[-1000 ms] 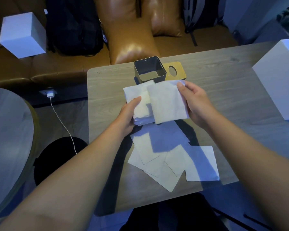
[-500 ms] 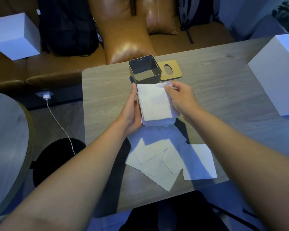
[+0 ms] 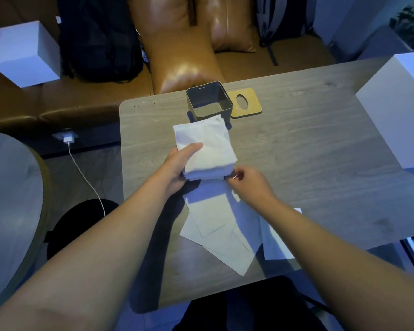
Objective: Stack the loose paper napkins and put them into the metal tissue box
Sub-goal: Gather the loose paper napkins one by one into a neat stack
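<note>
Above table | napkin stack point(image 3: 207, 145) gripped by left hand point(image 3: 177, 163) | right hand point(image 3: 250, 181) beside

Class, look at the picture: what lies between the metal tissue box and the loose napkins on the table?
In the head view, the napkin stack held by the left hand.
</note>
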